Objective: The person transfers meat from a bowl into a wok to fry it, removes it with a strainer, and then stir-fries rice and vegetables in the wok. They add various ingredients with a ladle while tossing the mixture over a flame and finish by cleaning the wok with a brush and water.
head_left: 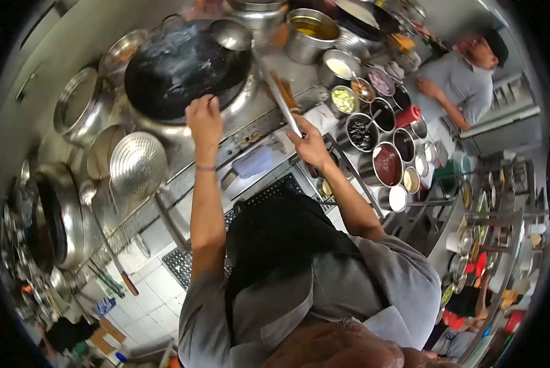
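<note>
A big black wok sits on a round metal burner ring, with its inside dark and shiny and pale vapour or glare over it. My left hand is closed at the wok's near rim, fingers curled on the edge. My right hand is wrapped around the long metal handle of a ladle. The ladle's round bowl is over the far right side of the wok. What lies in the bowl I cannot make out.
To the left are a large perforated skimmer and a steel pot. On the right stand several sauce and ingredient containers, among them a dark red sauce, and a pot of yellow liquid. A co-worker stands beyond them.
</note>
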